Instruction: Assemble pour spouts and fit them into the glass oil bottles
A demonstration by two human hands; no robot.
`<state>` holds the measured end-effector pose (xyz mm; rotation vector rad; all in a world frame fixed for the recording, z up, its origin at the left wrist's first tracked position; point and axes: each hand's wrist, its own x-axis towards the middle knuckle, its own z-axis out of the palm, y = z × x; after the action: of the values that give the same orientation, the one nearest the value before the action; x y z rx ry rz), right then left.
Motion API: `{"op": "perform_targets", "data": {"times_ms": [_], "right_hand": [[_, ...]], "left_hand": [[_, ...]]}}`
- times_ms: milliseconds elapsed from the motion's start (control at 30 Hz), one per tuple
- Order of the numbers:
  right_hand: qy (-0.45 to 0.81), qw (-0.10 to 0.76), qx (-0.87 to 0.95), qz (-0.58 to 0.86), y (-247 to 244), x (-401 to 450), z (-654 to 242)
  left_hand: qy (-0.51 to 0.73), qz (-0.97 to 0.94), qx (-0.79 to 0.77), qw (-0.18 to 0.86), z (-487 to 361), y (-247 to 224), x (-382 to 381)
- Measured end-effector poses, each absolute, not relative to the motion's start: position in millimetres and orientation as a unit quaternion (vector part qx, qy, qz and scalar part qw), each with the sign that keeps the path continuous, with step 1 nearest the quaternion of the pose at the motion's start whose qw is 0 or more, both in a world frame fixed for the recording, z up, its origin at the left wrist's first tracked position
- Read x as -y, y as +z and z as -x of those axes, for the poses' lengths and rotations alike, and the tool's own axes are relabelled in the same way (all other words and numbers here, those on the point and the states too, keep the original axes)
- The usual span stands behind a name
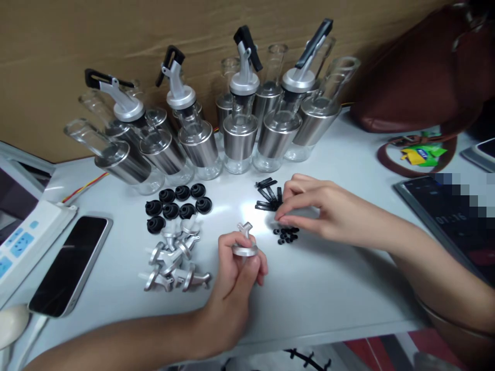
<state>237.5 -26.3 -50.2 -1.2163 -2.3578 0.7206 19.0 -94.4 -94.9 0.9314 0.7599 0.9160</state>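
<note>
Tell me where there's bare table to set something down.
Front right, tabletop lies bare between the left hand and right forearm. A narrower patch separates the phone at left from the silver spouts. It's crowded at the back with bottles and centre-left with black stoppers and spouts.

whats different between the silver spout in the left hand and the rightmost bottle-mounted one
The round-based silver spout is in the left hand; the mounted silver spout sits on a steel-banded glass bottle. The mounted spout carries a long black lever; the held spout shows none. Both have round silver bases.
</note>
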Motion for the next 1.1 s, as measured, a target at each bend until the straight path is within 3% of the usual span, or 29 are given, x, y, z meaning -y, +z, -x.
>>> {"op": "perform_targets", "data": {"times_ms": [167, 600, 767, 900, 1100], "right_hand": [[0.254, 0.148, 0.858, 0.421, -53, 30, -231], [0.194, 0.180, 0.851, 0.453, -63, 29, -220], [0.195, 0.151, 0.859, 0.448, -66, 29, -223], [0.215, 0.210, 0.843, 0.445, -64, 31, -220], [0.363, 0.339, 0.736, 0.460, -51, 37, -213]], "left_hand": [[0.414, -0.412, -0.338, 0.739, -18, -96, 93], [0.407, -0.405, -0.301, 0.761, -15, -97, 95], [0.383, -0.428, -0.315, 0.756, -17, -96, 92], [0.392, -0.433, -0.315, 0.748, -20, -93, 92], [0.389, -0.422, -0.334, 0.748, -20, -89, 92]]}}
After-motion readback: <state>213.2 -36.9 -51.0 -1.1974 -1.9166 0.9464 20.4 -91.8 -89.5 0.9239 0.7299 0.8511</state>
